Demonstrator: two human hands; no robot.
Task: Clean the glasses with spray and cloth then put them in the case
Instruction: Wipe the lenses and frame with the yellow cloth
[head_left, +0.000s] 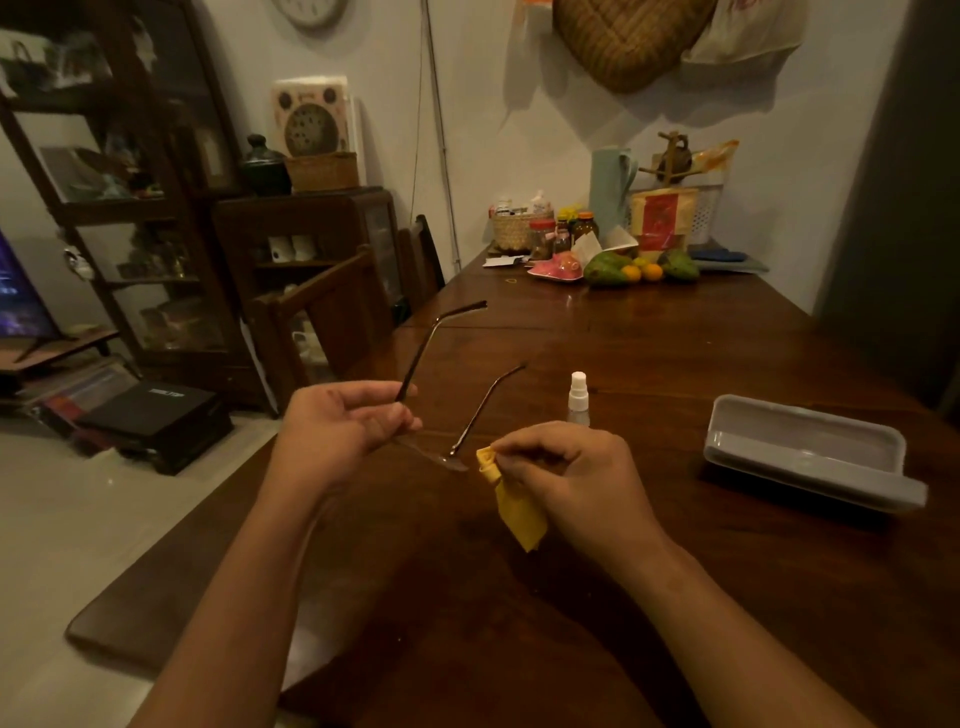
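Observation:
Thin-framed glasses (451, 460) with both temples unfolded are held above the dark wooden table (649, 343). My left hand (337, 428) grips them at the left hinge, temples pointing away from me. My right hand (561, 470) pinches a yellow cloth (514, 509) bunched at its top, close to the right lens; whether it touches the lens is unclear. A small clear spray bottle (578, 397) with a white cap stands upright just beyond my right hand. The grey glasses case (810, 452) lies open on the table to the right.
Fruit (641, 269), jars, a small basket and a pink plate crowd the table's far end. A wooden chair (332, 317) stands at the left side of the table. The table's left edge runs just under my left forearm.

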